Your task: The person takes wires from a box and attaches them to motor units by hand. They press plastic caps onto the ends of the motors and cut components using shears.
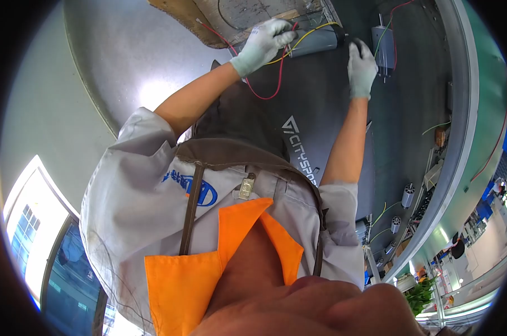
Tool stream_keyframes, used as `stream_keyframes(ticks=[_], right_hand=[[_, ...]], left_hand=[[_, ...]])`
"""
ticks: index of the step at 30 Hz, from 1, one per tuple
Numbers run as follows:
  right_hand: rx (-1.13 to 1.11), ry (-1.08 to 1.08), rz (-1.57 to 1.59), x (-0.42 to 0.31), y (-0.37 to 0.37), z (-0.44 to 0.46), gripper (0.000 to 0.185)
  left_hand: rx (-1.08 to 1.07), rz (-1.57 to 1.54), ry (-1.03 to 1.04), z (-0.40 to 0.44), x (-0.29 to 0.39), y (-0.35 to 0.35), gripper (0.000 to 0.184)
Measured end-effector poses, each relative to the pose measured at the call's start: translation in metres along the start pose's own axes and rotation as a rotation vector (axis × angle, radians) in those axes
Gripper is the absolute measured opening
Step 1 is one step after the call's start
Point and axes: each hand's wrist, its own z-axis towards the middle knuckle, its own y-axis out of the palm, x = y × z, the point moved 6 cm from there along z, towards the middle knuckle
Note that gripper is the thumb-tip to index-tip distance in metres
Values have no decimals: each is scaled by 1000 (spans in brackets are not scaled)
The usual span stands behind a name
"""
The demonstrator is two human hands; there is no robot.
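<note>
So here's our bench view: we've got thin, pale knit gloves on both hands. The left hand (262, 46) has thumb and fingertips pinched together on a skinny red wire (264, 99) that droops in a soft, plasticky loop. Right by it is the grey motor (316, 43), a smooth metal cylinder with a black end, with a bendy yellow wire (320, 27) arcing across it. Our right hand (361, 73) is near that black end, fingertips dark and blurry, so we can't tell if they're gripping anything. A second motor (384, 47) with a slim shaft sits just beside it on the dark, matte bench (407, 123).
</note>
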Motion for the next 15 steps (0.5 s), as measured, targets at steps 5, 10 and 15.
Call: stream_keyframes(ticks=[5,10,15], right_hand=[[-215,407,-70,16,52,32,53],[-78,618,732,30,28,-76,49],[59,671,873,52,23,-174,53]], left_hand=[[-15,-31,-210,44,-40,50,23],[83,8,311,-10,2,66,18],[-286,10,381,-42,18,89,21]])
